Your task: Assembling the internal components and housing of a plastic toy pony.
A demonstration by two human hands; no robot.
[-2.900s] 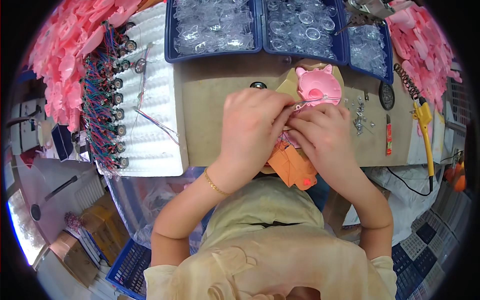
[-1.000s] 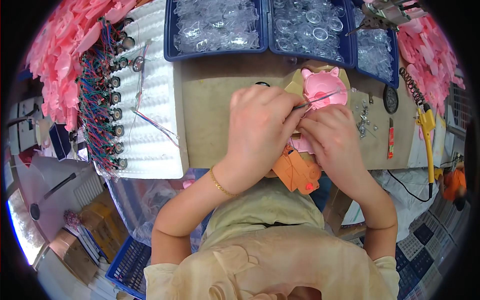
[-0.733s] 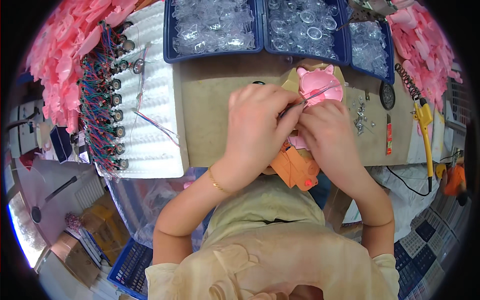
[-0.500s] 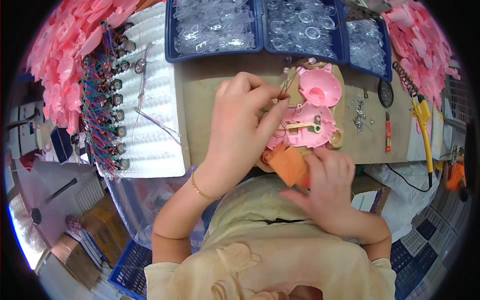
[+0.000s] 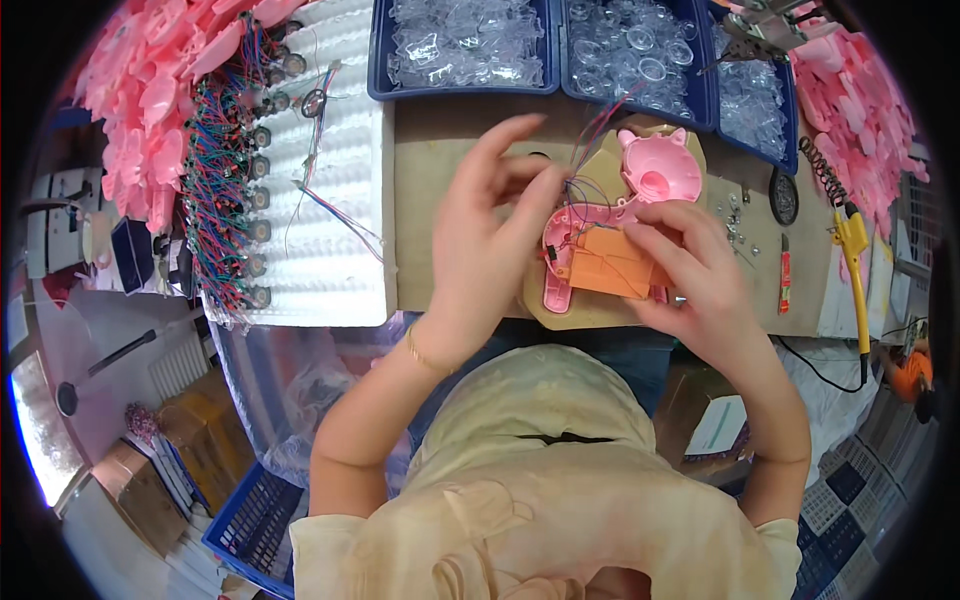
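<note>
A pink animal-shaped plastic shell [image 5: 555, 232] lies on a tan board [image 5: 560, 316], its round eared part [image 5: 668, 168] on the far side. Thin coloured wires [image 5: 580, 190] rise from the shell. My left hand [image 5: 480, 225] pinches them between thumb and a finger, with the index finger lifted away. Over the shell's near part, my right hand [image 5: 700, 265] grips an orange box-shaped piece [image 5: 604, 268] by its right side. This piece hides much of the shell beneath it.
Blue bins [image 5: 465, 92] of clear plastic parts line the back. On the left, a white foam tray [image 5: 340, 220] bears wired speakers [image 5: 260, 200]. Loose screws [image 5: 735, 222], a red cutter [image 5: 785, 278] and a yellow soldering iron [image 5: 853, 245] lie right. Pink parts [image 5: 150, 80] pile up at both sides.
My right hand has carried the orange piece up from the table's near edge onto the shell. My left index finger has lifted off the wires. The whole view has shifted slightly.
</note>
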